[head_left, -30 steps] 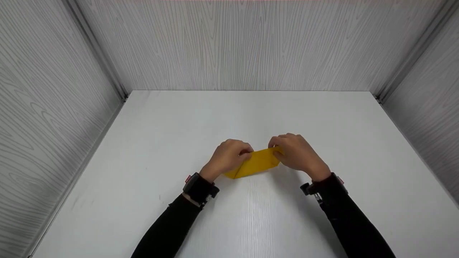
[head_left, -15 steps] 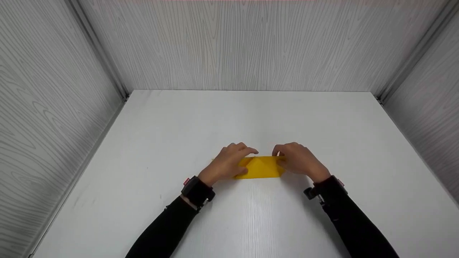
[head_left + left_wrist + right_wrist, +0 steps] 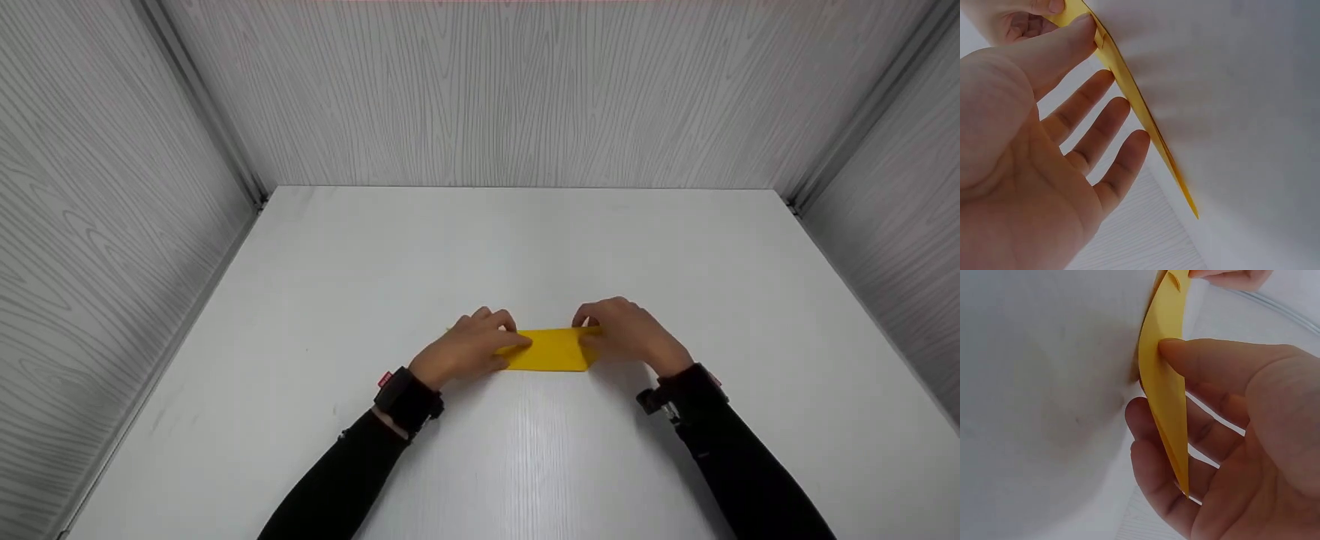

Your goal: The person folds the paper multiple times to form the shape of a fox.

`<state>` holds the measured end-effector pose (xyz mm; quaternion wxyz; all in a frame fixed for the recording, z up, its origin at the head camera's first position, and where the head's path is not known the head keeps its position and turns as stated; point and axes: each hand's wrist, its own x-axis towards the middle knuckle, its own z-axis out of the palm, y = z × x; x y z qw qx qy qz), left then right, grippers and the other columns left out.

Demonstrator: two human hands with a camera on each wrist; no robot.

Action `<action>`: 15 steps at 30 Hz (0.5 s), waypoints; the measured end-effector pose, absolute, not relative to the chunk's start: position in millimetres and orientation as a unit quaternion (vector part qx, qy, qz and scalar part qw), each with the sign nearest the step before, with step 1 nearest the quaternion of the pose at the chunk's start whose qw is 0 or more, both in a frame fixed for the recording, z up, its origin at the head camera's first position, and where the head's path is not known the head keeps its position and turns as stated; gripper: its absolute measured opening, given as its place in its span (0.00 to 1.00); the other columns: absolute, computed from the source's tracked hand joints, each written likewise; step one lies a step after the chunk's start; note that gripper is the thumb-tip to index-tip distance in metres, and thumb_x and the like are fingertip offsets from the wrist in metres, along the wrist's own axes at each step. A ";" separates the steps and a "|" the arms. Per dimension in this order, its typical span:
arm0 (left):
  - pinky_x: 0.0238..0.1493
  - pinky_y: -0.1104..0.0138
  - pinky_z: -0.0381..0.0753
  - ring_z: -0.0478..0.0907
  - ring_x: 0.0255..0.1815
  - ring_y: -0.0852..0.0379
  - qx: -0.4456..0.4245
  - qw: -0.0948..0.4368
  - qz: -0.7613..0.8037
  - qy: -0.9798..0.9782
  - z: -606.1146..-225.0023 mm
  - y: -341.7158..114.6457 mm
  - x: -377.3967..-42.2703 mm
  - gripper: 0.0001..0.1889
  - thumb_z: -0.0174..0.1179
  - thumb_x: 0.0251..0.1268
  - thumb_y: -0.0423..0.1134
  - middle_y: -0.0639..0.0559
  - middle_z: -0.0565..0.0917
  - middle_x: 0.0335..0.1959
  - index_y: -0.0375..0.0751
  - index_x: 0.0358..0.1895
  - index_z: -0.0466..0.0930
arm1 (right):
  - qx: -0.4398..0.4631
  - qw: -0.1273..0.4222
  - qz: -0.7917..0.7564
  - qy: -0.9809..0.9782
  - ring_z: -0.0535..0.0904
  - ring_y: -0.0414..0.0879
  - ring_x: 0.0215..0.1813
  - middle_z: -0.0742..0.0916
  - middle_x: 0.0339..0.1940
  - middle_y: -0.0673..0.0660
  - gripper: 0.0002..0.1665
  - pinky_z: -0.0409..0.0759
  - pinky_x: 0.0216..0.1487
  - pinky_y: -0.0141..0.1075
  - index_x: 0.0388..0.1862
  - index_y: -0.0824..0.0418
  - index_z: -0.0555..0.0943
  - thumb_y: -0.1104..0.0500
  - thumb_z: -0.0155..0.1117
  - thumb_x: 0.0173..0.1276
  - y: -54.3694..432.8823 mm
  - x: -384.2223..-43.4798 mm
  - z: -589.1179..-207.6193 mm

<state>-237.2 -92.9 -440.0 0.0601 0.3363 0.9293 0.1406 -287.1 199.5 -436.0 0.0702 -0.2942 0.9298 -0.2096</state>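
A folded strip of yellow paper lies between the two hands near the middle of the white table. At its left end, my left hand pinches it, thumb on the near face. In the left wrist view, the other left fingertips touch or nearly touch the edge of the paper; the index finger is mostly hidden. My right hand pinches the right end. The right wrist view has its thumb on the flat face of the paper, with fingers behind the strip, which tapers to a point.
The white tabletop is enclosed by a grey wood-grain panel at the back and similar panels at left and right. Black sleeves and wrist-worn cameras cover both forearms.
The paper strip has turned from tilted to nearly level and come slightly nearer. My left hand loosened, its fingers spreading, then took the left end again. My right hand kept its pinch.
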 end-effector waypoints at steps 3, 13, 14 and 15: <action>0.56 0.57 0.73 0.71 0.58 0.46 0.345 0.039 0.130 0.929 -440.4 -91.7 -236.1 0.21 0.65 0.77 0.37 0.49 0.78 0.62 0.51 0.69 0.83 | -0.283 0.084 -0.229 0.927 0.83 0.52 0.46 0.91 0.45 0.58 0.11 0.82 0.52 0.50 0.52 0.61 0.90 0.62 0.65 0.76 203.8 -290.3 -432.3; 0.55 0.60 0.77 0.73 0.56 0.48 0.356 0.013 0.070 0.932 -440.4 -84.9 -232.7 0.17 0.62 0.80 0.36 0.49 0.80 0.58 0.48 0.66 0.83 | -0.252 0.125 -0.321 0.904 0.82 0.50 0.45 0.91 0.48 0.55 0.21 0.82 0.47 0.42 0.49 0.56 0.91 0.49 0.52 0.86 208.8 -293.1 -422.8; 0.55 0.60 0.77 0.74 0.56 0.48 0.356 0.011 0.067 0.932 -440.7 -84.5 -232.2 0.16 0.62 0.80 0.36 0.49 0.80 0.58 0.48 0.66 0.83 | -0.249 0.137 -0.331 0.900 0.83 0.50 0.46 0.91 0.49 0.55 0.23 0.84 0.47 0.42 0.50 0.56 0.91 0.48 0.50 0.86 208.7 -293.0 -422.7; 0.55 0.60 0.77 0.74 0.55 0.48 0.357 0.007 0.063 0.932 -441.3 -84.1 -231.8 0.16 0.62 0.80 0.36 0.49 0.80 0.57 0.48 0.65 0.83 | -0.245 0.149 -0.341 0.895 0.83 0.51 0.47 0.91 0.50 0.55 0.25 0.85 0.47 0.42 0.50 0.56 0.91 0.47 0.48 0.87 208.5 -292.7 -422.5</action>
